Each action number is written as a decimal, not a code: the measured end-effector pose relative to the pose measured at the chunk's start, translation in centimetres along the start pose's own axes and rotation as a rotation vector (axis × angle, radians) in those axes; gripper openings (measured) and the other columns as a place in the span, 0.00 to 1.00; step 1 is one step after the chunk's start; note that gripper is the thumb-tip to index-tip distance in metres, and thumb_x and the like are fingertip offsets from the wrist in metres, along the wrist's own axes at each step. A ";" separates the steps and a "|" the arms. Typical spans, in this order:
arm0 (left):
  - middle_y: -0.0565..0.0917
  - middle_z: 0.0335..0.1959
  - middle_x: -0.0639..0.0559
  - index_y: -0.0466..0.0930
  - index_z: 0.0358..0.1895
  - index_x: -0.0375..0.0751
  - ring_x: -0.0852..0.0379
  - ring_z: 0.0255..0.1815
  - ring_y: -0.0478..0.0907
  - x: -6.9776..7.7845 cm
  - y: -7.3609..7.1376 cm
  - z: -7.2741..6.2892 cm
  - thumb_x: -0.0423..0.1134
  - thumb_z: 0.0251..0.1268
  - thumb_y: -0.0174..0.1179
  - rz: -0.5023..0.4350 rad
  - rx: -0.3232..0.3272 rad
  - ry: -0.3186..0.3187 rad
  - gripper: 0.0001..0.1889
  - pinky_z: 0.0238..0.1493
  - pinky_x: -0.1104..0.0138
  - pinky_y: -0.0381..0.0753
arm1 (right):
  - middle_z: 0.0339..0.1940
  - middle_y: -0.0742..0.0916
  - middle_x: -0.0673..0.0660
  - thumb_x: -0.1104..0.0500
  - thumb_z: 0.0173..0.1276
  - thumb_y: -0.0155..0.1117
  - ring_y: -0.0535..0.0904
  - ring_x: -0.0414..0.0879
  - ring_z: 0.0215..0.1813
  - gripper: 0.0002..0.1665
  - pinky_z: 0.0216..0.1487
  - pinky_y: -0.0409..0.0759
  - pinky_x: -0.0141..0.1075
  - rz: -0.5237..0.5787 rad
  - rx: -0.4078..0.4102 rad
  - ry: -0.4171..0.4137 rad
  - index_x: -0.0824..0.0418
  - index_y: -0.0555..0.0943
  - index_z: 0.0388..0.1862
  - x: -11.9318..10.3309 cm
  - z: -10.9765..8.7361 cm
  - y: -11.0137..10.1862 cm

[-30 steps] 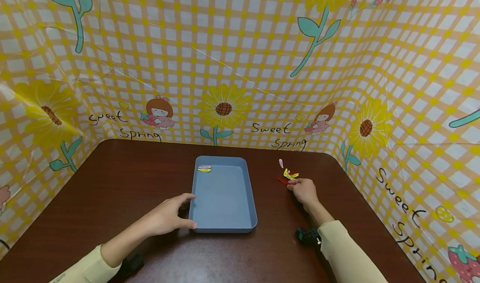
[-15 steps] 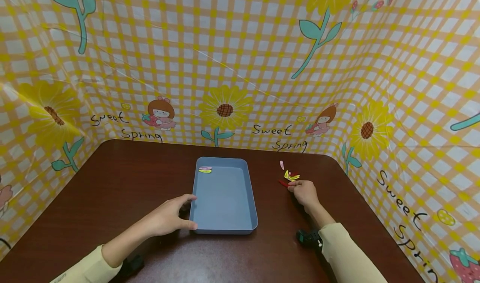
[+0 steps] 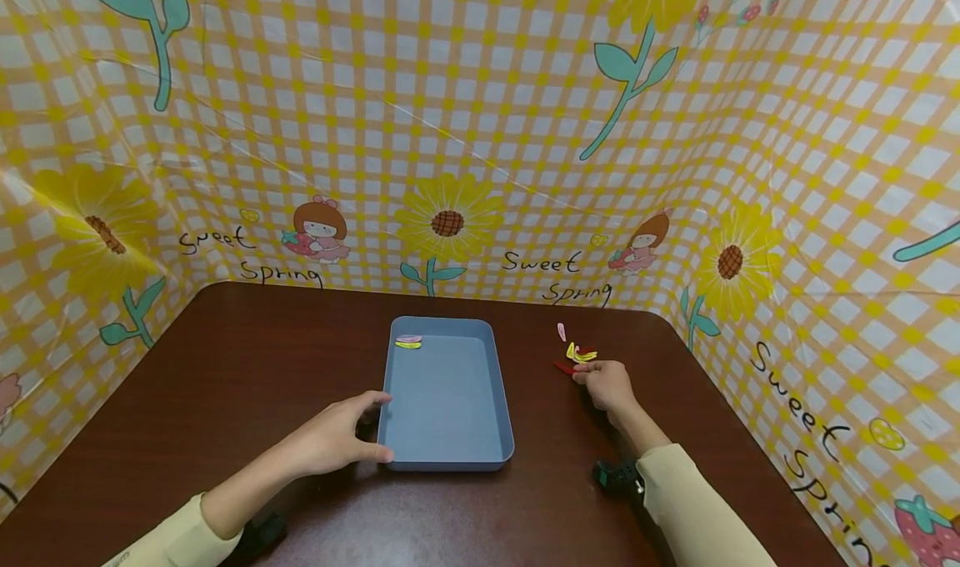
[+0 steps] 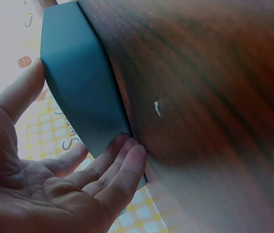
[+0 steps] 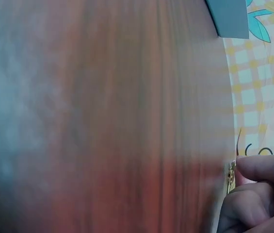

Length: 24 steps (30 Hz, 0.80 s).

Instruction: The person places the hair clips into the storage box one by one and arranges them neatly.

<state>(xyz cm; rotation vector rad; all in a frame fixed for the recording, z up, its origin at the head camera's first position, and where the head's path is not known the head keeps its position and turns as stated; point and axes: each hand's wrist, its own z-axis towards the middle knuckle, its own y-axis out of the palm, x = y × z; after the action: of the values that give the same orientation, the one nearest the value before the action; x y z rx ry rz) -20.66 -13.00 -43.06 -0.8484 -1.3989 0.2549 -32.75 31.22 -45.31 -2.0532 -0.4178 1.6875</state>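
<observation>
At the right of the head view, my right hand (image 3: 606,383) pinches a red snap hair clip (image 3: 564,368) between thumb and fingers, low over the table. Its slim end sticks out toward the tray. Just beyond the fingers lie yellow hair clips (image 3: 572,351), partly overlapping with a bit of red. A pink hair clip (image 3: 561,332) lies farther back. My left hand (image 3: 333,435) rests against the left wall of the blue-grey tray (image 3: 506,417), thumb at the near corner. Inside the tray, a pink clip (image 3: 408,338) and a yellow clip (image 3: 408,346) lie side by side.
The dark brown table (image 3: 262,358) carries everything. A checked sunflower cloth (image 3: 450,133) rises behind it and along both sides. Black wrist devices (image 3: 618,477) are under both forearms. The tray's raised rim stands between the two hands.
Almost nothing differs. The whole head view shifts slightly, while both hands, the red clip and the tray keep their places.
</observation>
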 end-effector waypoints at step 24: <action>0.75 0.69 0.43 0.69 0.71 0.42 0.40 0.70 0.71 0.2 0.0 -0.1 0.51 0.53 0.77 0.008 0.005 0.000 0.43 0.63 0.41 0.73 | 0.14 0.69 0.45 0.63 0.74 0.59 0.52 0.37 0.11 0.18 0.14 0.55 0.31 0.091 -0.080 -0.054 0.72 0.79 0.57 -3.9 0.4 1.3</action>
<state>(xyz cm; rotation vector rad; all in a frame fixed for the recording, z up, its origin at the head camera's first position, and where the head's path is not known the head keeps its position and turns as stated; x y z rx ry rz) -20.51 -12.94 -42.91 -0.8505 -1.3948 0.2644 -34.02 28.24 -42.81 -2.1164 -0.4216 1.8096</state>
